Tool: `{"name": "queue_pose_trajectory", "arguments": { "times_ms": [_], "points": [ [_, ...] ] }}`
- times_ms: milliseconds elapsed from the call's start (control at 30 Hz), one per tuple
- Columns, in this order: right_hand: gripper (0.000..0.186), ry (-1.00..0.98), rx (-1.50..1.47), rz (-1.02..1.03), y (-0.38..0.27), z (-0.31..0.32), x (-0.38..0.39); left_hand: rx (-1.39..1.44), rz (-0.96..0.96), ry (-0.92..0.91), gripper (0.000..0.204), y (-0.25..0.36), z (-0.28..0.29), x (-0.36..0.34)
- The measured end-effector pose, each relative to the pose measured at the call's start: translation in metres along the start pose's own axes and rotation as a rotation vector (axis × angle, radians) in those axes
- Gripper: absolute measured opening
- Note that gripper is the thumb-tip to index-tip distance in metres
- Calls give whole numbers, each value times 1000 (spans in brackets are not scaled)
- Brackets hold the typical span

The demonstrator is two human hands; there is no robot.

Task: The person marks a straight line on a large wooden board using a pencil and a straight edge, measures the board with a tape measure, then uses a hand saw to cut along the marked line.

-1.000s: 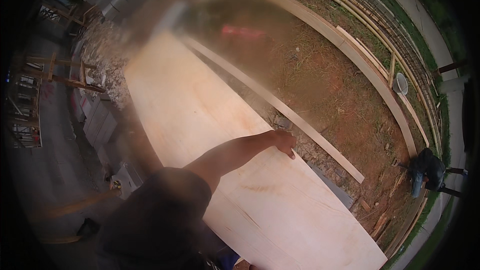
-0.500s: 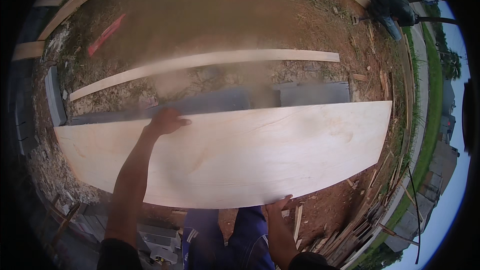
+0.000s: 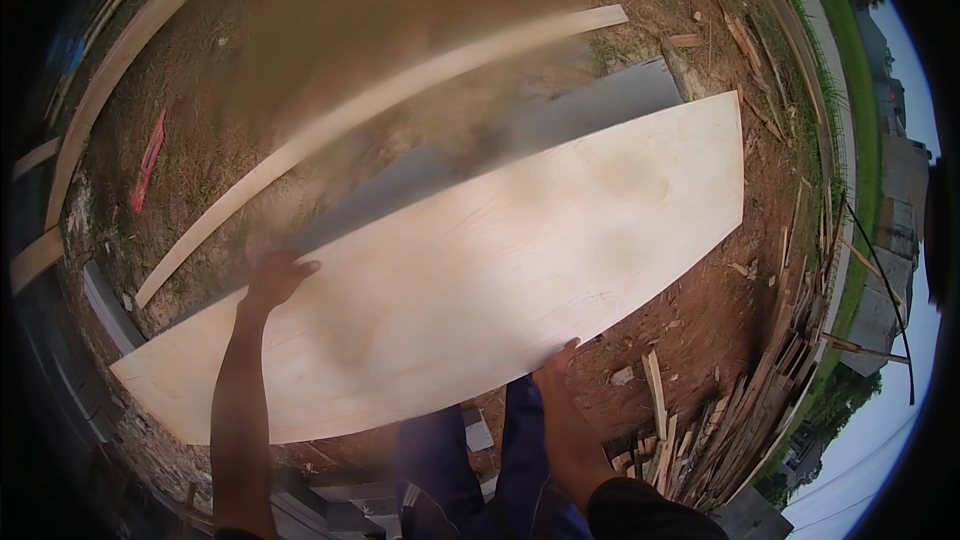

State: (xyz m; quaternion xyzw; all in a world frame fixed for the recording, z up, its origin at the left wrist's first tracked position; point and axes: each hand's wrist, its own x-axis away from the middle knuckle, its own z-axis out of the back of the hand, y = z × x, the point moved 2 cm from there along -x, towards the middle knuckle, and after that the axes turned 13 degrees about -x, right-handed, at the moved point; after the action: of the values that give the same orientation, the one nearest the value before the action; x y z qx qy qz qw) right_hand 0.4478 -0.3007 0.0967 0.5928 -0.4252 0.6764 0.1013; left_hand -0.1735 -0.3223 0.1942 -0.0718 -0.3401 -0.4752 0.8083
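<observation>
A wide, pale plywood sheet [image 3: 480, 270] stretches across the view in front of me, its right end pointing farther away than its left. My left hand [image 3: 275, 280] is closed over the sheet's far edge, left of the middle, with the thumb on the upper face. Along the near edge, my right hand [image 3: 556, 365] grips the sheet, thumb on top and the other fingers hidden beneath. Flat grey pieces [image 3: 600, 100] show past the far edge, partly covered by the sheet. Beyond them a long, narrow wooden strip [image 3: 400, 90] lies on the ground.
Scrap wood [image 3: 740, 410] is piled at the lower right on reddish soil. A red strip [image 3: 150, 162] lies at the left, near a long timber board [image 3: 110, 70]. A grey block [image 3: 110, 305] stands by the sheet's left end. My legs [image 3: 440, 470] are just below the near edge.
The whole view has turned, so the sheet and wooden strip now slant up to the right. Both hands keep their hold on the sheet. A dark object at the upper right has left the view.
</observation>
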Motion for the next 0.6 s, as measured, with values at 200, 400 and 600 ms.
{"name": "queue_pose_trajectory", "arguments": {
  "times_ms": [200, 400, 600],
  "points": [
    [89, 51, -19, 21, 7, -46, -32, 62, 122, -165, 57, -14, 33, -39],
    [99, 91, 151, -44, 33, -119, -41, 37, 152, 238, 66, -76, -9, -28],
    [98, 187, 277, -87, 23, -154, -35, 395, 335, 68, 77, -71, -124, 141]
  ]
}}
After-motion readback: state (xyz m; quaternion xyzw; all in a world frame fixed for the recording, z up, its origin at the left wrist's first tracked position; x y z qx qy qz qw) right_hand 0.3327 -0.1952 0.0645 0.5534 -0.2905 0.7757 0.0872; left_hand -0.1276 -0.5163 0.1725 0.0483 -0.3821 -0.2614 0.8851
